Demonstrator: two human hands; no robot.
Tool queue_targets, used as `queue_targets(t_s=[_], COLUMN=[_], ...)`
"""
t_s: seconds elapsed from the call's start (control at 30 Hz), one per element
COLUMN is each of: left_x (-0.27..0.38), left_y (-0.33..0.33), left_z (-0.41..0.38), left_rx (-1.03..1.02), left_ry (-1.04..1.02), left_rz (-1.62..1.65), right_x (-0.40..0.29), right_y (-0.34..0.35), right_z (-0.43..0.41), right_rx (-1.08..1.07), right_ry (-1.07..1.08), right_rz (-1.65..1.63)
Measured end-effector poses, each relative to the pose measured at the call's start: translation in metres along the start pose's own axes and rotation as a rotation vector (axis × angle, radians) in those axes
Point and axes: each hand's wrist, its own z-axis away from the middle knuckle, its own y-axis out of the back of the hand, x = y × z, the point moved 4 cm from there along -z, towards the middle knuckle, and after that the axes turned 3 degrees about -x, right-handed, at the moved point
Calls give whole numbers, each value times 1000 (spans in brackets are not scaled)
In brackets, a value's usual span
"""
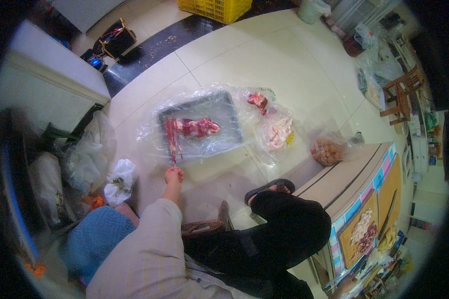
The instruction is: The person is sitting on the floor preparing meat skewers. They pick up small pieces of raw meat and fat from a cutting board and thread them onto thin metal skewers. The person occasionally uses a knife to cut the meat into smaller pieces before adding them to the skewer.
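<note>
My left hand [174, 175] reaches forward, its fingers closed on the thin end of what looks like a meat skewer. Several narrow red skewers [171, 136] lie at the left side of a dark-rimmed tray [235, 106] lined with clear plastic film. Beside them in the tray is a larger pile of red and whitish meat [196, 127]. Right of the tray, a clear plastic bag [277, 129] holds pale meat or fat, with a red meat chunk [258, 101] above. At the bottom edge, what seems my right hand [345, 287] shows only partly beside the table.
A patterned table at right holds a wooden cutting board [344, 239] with pale and red meat pieces, and a long knife [388, 213]. A bag of brown round items [327, 149], a white plastic bag [120, 182], a yellow crate [220, 9] and a wooden stool [400, 95] stand around. Another person's blue-clad knee [97, 235] is at left.
</note>
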Motion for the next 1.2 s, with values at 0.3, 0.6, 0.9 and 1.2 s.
queue_targets(t_s=[0.3, 0.6, 0.9, 1.2], left_x=[-3, -7, 0, 52], left_y=[-7, 28, -59, -342], left_z=[-12, 4, 80, 404], left_rx=[-58, -52, -375, -1056], left_ry=[173, 192, -196, -903], left_rz=[2, -415, -972, -693], right_x=[38, 22, 6, -65], right_y=[-14, -1, -6, 47], right_z=[-14, -4, 7, 1], right_rx=[100, 14, -73, -30], right_ry=[66, 30, -254, -284], right_rz=[-660, -1095, -1512, -1584])
